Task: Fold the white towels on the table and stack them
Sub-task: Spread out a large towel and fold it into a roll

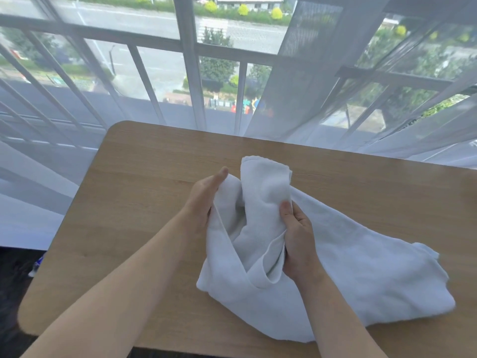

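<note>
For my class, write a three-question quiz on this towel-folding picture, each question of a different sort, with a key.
1. True or false: both hands grip the white towel.
2. Multiple choice: the towel lies on A) a wooden table, B) a metal tray, C) a carpet.
3. Fill in: behind the table hangs a sheer white ____.

Key
1. True: the left hand holds a bunched part from the left, and the right hand grips a fold at the middle.
2. A.
3. Curtain, with a railing visible through it.
</note>
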Demonstrator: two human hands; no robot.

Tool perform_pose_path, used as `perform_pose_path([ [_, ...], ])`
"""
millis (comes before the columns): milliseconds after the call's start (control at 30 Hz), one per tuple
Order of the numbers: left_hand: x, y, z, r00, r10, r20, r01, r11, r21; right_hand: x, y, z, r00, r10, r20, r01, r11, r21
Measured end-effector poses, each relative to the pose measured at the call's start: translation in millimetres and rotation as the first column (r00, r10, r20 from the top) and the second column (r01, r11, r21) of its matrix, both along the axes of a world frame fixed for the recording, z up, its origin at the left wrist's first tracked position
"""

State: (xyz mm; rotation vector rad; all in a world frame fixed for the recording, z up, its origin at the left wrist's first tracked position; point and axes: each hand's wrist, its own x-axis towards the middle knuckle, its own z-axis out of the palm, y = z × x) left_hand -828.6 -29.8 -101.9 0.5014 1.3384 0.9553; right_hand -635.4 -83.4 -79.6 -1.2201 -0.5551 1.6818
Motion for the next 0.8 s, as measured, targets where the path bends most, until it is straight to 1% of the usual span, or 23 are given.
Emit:
perform_pose_path([
  [67,0,12,5,0.986,-0.129,-0.105,0.117,0.987,-0.108,-4,0,0,1.000,0.021,0.008,-0.021,1.000,0.002],
  [100,1,15,4,0.974,-0.164,-0.159,0.143,0.981,-0.135,-6,0,1,0.999,0.034,0.008,-0.034,0.999,0.004],
  [167,4,19,5,0.957,-0.150,-0.248,0.116,0.982,-0.149,-10,1,2,0.999,0.043,0.012,-0.043,0.999,0.005],
  [200,4,20,7,0.955,-0.115,-0.275,0.083,0.989,-0.125,-12,1,2,0.999,0.045,0.020,-0.045,0.999,0.005],
  [233,5,18,10,0.955,-0.067,-0.290,0.049,0.996,-0.071,-12,1,2,0.999,0.046,0.027,-0.046,0.999,0.003],
  [300,3,17,17,0.957,0.100,-0.273,-0.067,0.990,0.127,-11,2,2,0.998,0.046,0.031,-0.046,0.999,-0.004],
  [333,1,16,21,0.959,0.188,-0.212,-0.141,0.966,0.218,-10,2,2,0.999,0.043,0.033,-0.043,0.999,-0.004],
  [367,-1,15,26,0.962,0.239,-0.130,-0.196,0.940,0.279,-8,3,3,0.998,0.042,0.035,-0.042,0.999,-0.002],
  [400,-1,14,32,0.969,0.236,-0.068,-0.204,0.928,0.313,-8,2,3,0.998,0.046,0.038,-0.046,0.999,0.001],
  [433,1,14,36,0.980,0.187,-0.069,-0.154,0.929,0.338,-9,2,3,0.998,0.052,0.042,-0.053,0.999,0.004],
  [500,8,17,40,0.971,0.075,-0.229,0.018,0.924,0.382,-13,1,5,0.995,0.073,0.060,-0.074,0.997,0.006],
  [567,15,19,41,0.944,0.051,-0.326,0.090,0.909,0.406,-17,1,7,0.994,0.084,0.073,-0.085,0.996,0.013],
  [667,14,19,38,0.937,0.068,-0.343,0.076,0.919,0.388,-26,2,13,0.985,0.146,0.096,-0.154,0.985,0.083],
  [733,10,18,33,0.936,0.046,-0.349,0.087,0.930,0.356,-34,4,17,0.966,0.198,0.164,-0.223,0.962,0.156],
  [800,4,18,29,0.947,0.043,-0.319,0.065,0.945,0.319,-48,12,21,0.939,0.243,0.243,-0.293,0.935,0.198],
])
